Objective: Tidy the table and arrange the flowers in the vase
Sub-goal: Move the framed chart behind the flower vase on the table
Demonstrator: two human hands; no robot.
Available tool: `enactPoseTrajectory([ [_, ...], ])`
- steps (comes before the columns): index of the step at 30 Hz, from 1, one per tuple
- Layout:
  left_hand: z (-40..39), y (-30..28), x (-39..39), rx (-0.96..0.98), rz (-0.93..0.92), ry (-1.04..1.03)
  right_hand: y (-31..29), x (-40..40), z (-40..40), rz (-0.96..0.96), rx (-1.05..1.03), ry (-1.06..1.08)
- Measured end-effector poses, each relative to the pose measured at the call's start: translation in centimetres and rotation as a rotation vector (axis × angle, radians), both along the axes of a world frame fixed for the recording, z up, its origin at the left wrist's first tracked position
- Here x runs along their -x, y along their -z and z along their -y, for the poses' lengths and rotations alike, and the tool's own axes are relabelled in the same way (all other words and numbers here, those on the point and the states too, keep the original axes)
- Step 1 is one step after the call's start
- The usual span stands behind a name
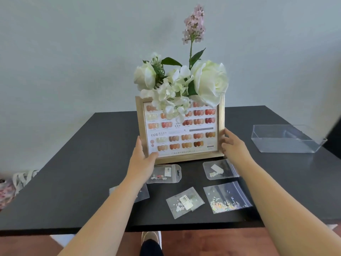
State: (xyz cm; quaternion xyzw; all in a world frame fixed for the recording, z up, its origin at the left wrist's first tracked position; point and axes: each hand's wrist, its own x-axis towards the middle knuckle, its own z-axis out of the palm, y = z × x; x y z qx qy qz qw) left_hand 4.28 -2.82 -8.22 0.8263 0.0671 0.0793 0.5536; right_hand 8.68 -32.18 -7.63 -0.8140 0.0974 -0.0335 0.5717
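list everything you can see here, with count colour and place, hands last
table: 1, black, fills the middle
picture frame: 1, gold, upright at table centre, holds a nail colour chart
flowers: 1 bunch, white with one pink sprig, behind and over the frame top; vase hidden
clear box: 1, transparent, far right of table
small plastic bags: 5, clear with tiny pale pieces, near edge in front of the frame
cloth bags: floral and white, floor at left
shoe: 1, beige, floor under table edge
left hand: grips frame's lower left side
right hand: on frame's right side
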Motion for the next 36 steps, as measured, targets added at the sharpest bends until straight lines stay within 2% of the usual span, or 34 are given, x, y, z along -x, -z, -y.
enactPoseTrajectory([
  [11, -5.4, -1.7, 0.6, 0.138, -0.008, -0.189, -1.5, 0.4, -6.0, -0.095, -0.14, -0.213],
  [22, -13.0, -3.8, 2.6, 0.146, 0.07, -0.281, -2.2, 1.9, -14.4, -0.108, -0.353, -0.37],
  [26, -15.8, -4.6, 3.0, 0.125, 0.068, -0.276, -2.6, 2.1, -16.9, -0.122, -0.403, -0.351],
  [36, -21.0, -5.4, 3.9, 0.115, 0.085, -0.31, -3.2, 2.4, -21.9, -0.127, -0.386, -0.398],
])
